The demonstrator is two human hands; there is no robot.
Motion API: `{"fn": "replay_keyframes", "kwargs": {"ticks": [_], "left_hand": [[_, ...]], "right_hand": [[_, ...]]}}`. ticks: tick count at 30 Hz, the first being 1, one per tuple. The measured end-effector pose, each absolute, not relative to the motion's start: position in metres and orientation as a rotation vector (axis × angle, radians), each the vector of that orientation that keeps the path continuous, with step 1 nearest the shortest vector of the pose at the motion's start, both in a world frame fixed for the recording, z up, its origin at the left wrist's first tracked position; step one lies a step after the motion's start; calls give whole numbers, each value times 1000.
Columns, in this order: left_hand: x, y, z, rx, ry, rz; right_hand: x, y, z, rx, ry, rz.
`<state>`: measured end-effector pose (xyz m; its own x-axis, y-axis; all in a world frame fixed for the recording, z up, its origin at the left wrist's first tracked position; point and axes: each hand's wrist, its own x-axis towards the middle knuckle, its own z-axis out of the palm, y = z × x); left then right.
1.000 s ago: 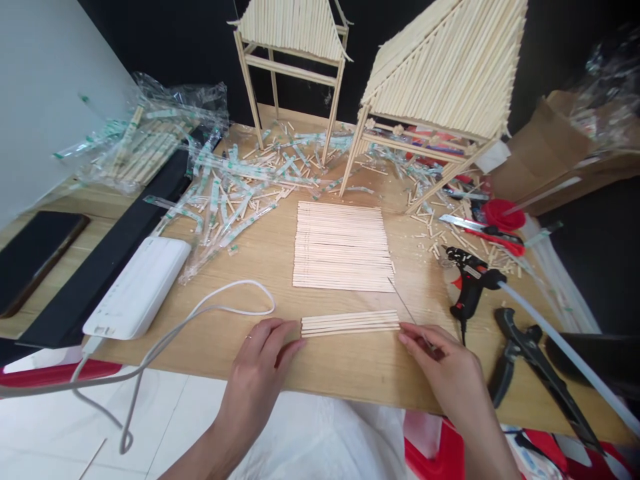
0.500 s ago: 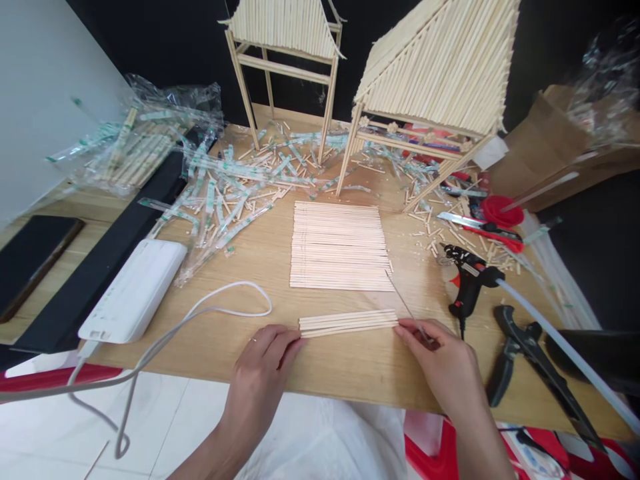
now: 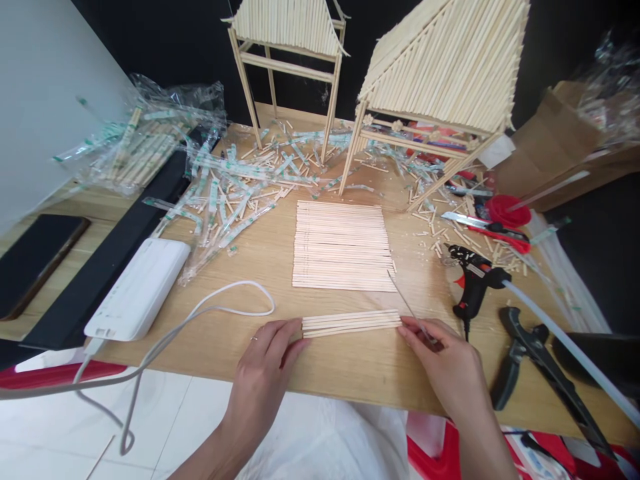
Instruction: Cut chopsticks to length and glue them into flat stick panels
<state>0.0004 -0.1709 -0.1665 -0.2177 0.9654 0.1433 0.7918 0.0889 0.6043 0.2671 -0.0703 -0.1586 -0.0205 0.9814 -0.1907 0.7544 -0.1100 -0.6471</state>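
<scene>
Several loose wooden sticks [image 3: 350, 323] lie side by side near the table's front edge, with narrow gaps between some of them. My left hand [image 3: 267, 357] pinches their left ends between thumb and fingers. At the right ends, the fingertips of my right hand [image 3: 445, 353] press against the sticks. That hand also grips a thin pointed metal tool [image 3: 404, 300], which slants up and left; its rear end is hidden in my palm. Just beyond lies a flat panel of sticks [image 3: 343, 247] set tightly in rows, its right edge slightly uneven.
Two stick-built model houses [image 3: 285, 30] [image 3: 445, 73] stand at the back among offcuts and plastic wrappers [image 3: 225, 187]. On the right are a glue gun [image 3: 473, 280], a utility knife [image 3: 485, 227] and a black-handled cutter [image 3: 530, 353]. A white power bank [image 3: 137, 287] with a cable sits left.
The whole view has shifted slightly, so everything appears a little further right. Both hands keep their places at the stick ends.
</scene>
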Motion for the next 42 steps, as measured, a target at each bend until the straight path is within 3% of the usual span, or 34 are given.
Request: {"fn": "replay_keyframes", "kwargs": {"ticks": [7, 17, 42], "left_hand": [[3, -172, -167, 1774, 2090, 874], [36, -204, -157, 1562, 2017, 709], [43, -199, -161, 1619, 2005, 670]], "right_hand": [[266, -71, -160, -1861, -1779, 922], [250, -84, -142, -1780, -1129, 1247], [251, -85, -146, -1733, -1212, 1321]]}}
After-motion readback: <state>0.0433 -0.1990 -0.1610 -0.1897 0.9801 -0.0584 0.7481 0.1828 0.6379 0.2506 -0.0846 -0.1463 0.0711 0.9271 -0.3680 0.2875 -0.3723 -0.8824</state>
